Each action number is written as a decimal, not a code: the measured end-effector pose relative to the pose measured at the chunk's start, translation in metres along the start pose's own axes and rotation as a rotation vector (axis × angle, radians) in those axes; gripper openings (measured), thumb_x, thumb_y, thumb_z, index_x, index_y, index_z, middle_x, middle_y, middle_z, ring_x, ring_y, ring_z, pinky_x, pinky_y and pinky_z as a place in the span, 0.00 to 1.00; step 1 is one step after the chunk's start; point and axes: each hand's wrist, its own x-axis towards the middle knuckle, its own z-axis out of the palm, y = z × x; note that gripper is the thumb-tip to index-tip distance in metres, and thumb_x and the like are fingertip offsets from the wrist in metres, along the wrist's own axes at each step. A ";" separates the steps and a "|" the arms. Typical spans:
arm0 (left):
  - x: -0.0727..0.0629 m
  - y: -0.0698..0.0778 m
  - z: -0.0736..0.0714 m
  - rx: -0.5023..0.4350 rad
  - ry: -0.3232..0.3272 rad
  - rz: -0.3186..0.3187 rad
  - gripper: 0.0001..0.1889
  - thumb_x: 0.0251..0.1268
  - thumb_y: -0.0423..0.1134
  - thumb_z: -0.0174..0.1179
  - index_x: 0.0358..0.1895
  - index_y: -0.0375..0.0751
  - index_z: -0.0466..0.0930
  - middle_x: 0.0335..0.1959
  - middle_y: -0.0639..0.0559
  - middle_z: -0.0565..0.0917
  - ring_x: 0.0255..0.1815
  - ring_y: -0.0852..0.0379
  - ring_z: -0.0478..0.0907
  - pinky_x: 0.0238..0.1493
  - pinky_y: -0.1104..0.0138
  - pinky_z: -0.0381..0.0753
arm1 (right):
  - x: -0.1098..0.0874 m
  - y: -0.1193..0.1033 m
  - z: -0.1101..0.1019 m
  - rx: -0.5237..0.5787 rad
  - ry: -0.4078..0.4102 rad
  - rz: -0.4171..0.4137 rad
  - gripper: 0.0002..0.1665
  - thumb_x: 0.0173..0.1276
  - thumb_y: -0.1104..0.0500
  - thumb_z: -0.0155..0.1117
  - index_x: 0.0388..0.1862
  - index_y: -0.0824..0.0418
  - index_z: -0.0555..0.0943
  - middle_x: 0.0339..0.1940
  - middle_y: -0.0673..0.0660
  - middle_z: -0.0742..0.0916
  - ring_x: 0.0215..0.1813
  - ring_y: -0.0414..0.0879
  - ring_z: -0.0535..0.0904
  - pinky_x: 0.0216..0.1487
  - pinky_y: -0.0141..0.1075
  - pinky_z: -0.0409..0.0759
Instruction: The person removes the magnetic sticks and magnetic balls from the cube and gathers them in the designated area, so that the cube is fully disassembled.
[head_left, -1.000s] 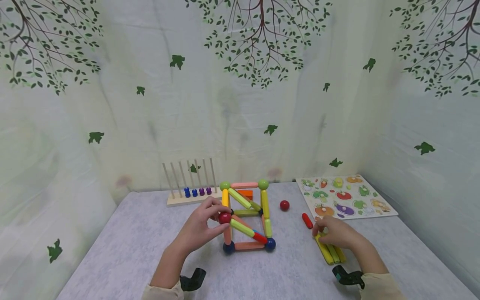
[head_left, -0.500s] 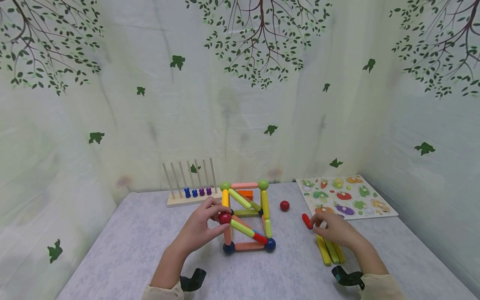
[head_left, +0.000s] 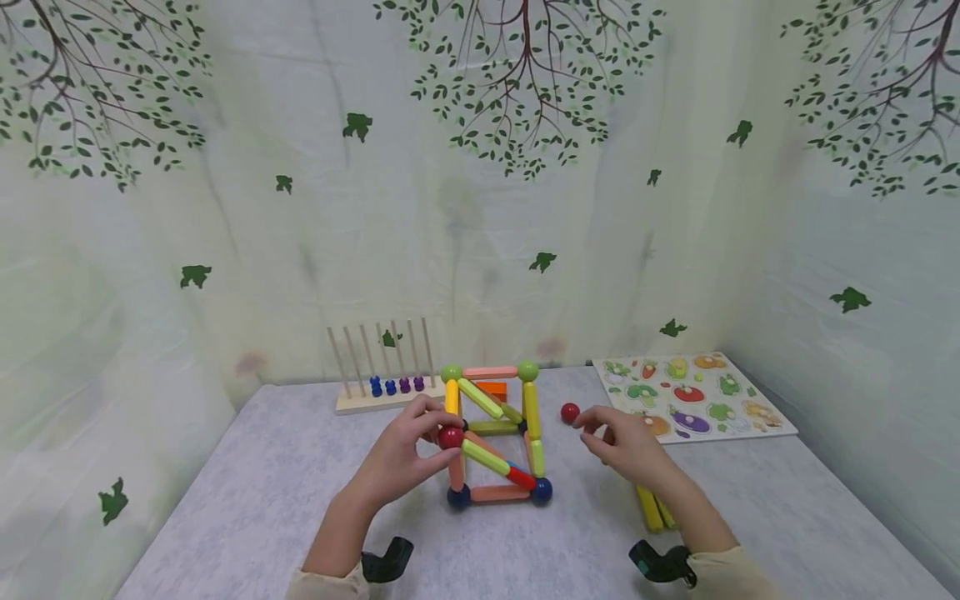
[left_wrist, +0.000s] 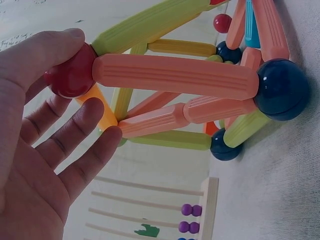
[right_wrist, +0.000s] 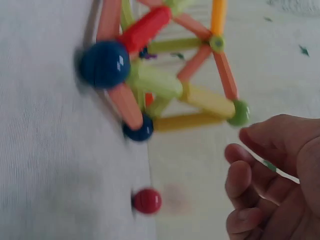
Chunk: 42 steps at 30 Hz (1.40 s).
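Observation:
In the head view, my left hand point(head_left: 408, 454) pinches a red ball point(head_left: 451, 437) at the near upper left corner of a frame of magnetic sticks and balls. The left wrist view shows the thumb on that ball point(left_wrist: 72, 75), with a coral stick point(left_wrist: 175, 76) running from it down to a dark blue ball point(left_wrist: 283, 90). My right hand point(head_left: 630, 446) hovers over the table with loosely bent fingers and nothing visible between them. Its fingertips are close beside a loose red ball point(head_left: 570, 412). The right wrist view shows thumb and index finger apart.
Yellow-green sticks point(head_left: 652, 508) lie under the right forearm. A vegetable puzzle board point(head_left: 738, 425) is at the back right. Behind the frame stand a peg abacus point(head_left: 386, 402) with blue and purple beads and an orange block point(head_left: 492, 389).
My right hand has moved from the yellow-green sticks, past the short red stick, leftward to the loose red ball. The short red stick is now out of sight. My left hand keeps its pinch.

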 end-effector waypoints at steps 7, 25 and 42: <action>-0.001 -0.001 -0.003 0.006 0.012 -0.012 0.18 0.56 0.35 0.74 0.50 0.54 0.84 0.45 0.58 0.75 0.41 0.65 0.78 0.46 0.73 0.83 | 0.027 -0.050 0.034 0.003 0.051 -0.113 0.15 0.69 0.58 0.67 0.54 0.50 0.81 0.42 0.47 0.86 0.24 0.42 0.73 0.25 0.32 0.77; 0.001 0.001 0.000 0.001 -0.005 -0.016 0.19 0.56 0.36 0.74 0.50 0.55 0.83 0.45 0.58 0.75 0.41 0.65 0.78 0.46 0.72 0.83 | 0.075 -0.100 0.069 -0.171 -0.043 -0.011 0.29 0.67 0.44 0.69 0.66 0.46 0.75 0.46 0.51 0.87 0.39 0.45 0.80 0.38 0.38 0.81; 0.000 0.000 0.000 -0.015 -0.003 0.002 0.18 0.57 0.35 0.73 0.52 0.46 0.83 0.46 0.57 0.75 0.40 0.65 0.79 0.46 0.67 0.85 | 0.093 -0.110 0.062 -0.037 -0.151 -0.079 0.25 0.76 0.51 0.54 0.70 0.44 0.73 0.58 0.52 0.86 0.29 0.47 0.76 0.27 0.34 0.70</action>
